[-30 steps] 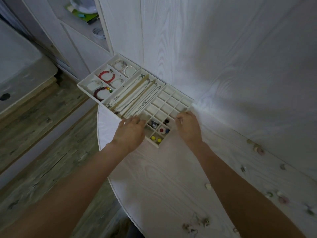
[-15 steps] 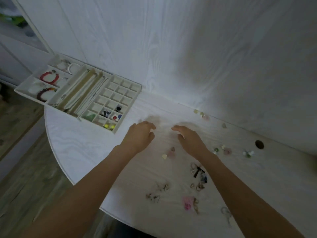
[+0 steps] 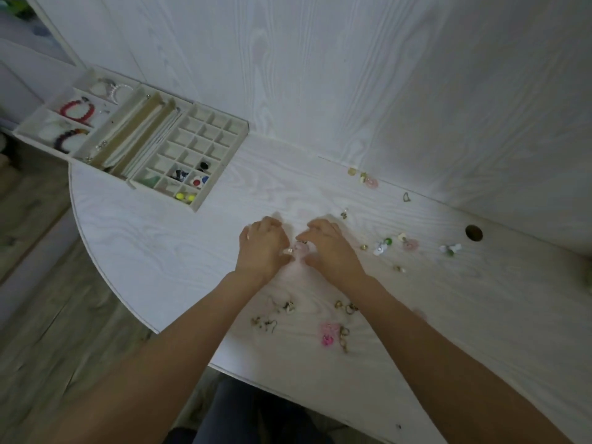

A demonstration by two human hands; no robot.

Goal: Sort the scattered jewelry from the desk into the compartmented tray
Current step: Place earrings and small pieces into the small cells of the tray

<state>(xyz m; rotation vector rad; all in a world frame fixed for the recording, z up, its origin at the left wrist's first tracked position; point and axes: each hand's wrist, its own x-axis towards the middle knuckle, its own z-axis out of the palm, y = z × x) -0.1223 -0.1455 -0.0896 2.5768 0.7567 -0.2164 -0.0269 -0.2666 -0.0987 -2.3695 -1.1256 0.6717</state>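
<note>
Both forearms bare to the frame edge — no sleeves, watch or rings visible. Left hand (image 3: 263, 248) and right hand (image 3: 330, 248) ungloved — dark trousers (image 3: 250, 415) below.

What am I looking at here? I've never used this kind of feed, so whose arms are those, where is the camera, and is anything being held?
There is no machine: a person works with bare hands, and the one camera sits on their head, looking forward and down. The left hand and right hand meet over a small pale pink piece on the white desk. Both hands' fingers are curled around it, but the view is too blurred to say which hand grips it. At far left sits the compartmented tray, with bracelets, chains and a few small coloured pieces already in it. Loose jewelry lies scattered on the desk, such as a bright pink piece near the arms and a green and white piece to the right.
</note>
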